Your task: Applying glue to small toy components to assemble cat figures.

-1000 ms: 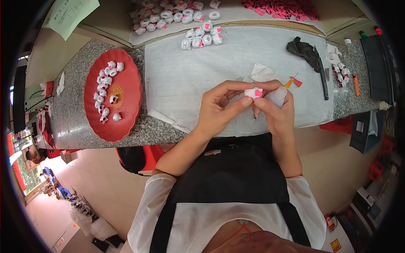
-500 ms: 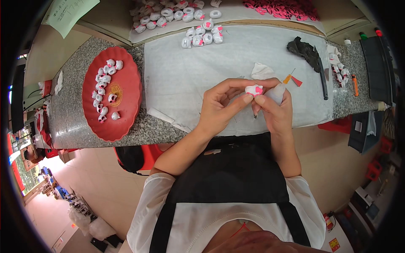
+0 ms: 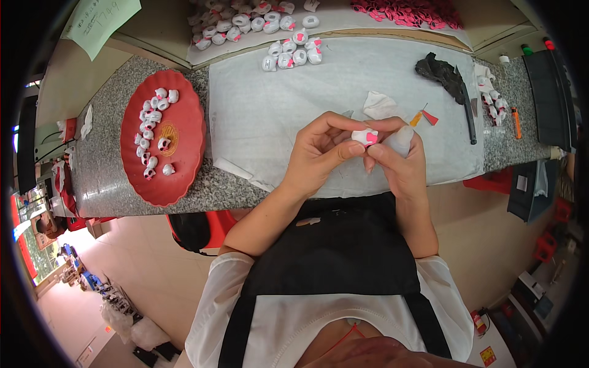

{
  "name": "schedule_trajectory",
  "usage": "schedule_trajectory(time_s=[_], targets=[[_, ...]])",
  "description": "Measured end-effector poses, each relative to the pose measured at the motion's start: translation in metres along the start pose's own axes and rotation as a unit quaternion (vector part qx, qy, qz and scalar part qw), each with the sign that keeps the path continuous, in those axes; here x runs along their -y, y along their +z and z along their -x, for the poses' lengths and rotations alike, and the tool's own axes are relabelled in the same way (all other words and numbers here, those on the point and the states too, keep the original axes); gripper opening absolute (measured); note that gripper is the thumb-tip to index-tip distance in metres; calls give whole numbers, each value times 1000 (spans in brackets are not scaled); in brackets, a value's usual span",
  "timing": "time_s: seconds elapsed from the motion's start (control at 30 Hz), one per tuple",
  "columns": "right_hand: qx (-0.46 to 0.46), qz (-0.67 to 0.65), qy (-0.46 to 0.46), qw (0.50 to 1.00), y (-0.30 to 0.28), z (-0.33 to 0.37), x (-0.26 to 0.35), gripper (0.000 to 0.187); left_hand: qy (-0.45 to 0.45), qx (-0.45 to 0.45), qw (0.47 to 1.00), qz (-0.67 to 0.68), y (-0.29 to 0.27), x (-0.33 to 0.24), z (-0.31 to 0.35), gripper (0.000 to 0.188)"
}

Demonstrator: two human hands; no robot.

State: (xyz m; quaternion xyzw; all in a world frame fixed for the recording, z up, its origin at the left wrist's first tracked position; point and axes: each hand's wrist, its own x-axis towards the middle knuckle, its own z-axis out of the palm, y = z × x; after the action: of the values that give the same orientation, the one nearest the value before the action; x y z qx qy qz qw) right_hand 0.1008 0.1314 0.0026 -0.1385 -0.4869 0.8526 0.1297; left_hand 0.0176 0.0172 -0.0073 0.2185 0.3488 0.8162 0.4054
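Note:
A small white figurine head (image 3: pixel 363 136) with a pink bow is pinched between the fingertips of both hands above the covered worktop. My left hand (image 3: pixel 317 150) grips its left side with thumb and fingers. On the other side, my right hand (image 3: pixel 402 161) presses thumb and forefinger against the head. Tucked in that same hand is a translucent squeeze bottle (image 3: pixel 400 140); an orange nozzle (image 3: pixel 416 118) with a thin needle points away beyond it. A crumpled white cloth (image 3: pixel 380 105) lies just past my fingers. Beside the nozzle is a small red pointed piece (image 3: pixel 430 118).
A red scalloped tray (image 3: pixel 192 178) with several white heads stands at left. More heads (image 3: pixel 286 60) sit at the sheet's far edge, and others fill the shelf behind, with pink pieces (image 3: pixel 408 13). Black crumpled plastic (image 3: pixel 442 72) and an orange pen-like tool (image 3: pixel 517 124) are at right.
The figurine head has been turned between my fingertips, so more of its white rounded surface and the bow from another angle show. Both hands have otherwise barely moved.

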Motion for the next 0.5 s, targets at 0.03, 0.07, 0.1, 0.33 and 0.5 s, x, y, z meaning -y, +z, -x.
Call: schedule_trajectory(time_s=[0.03,0.07,0.1,0.33,0.5], targets=[[0,0,0,1000,-1,0,0,23,11,-2,1000,-20,-1,2,1,17],[5,9,-9,1000,-1,1,0,23,22,-4,999,-41,-1,3,1,18],[12,18,-18,1000,-1,0,0,23,23,-5,999,-42,-1,1,0,18],[4,-27,4,1000,-1,3,-4,21,40,-21,998,-41,-1,-2,7,18],[0,13,8,1000,4,4,-1,30,94,0,955,-282,0,-23,11,20]])
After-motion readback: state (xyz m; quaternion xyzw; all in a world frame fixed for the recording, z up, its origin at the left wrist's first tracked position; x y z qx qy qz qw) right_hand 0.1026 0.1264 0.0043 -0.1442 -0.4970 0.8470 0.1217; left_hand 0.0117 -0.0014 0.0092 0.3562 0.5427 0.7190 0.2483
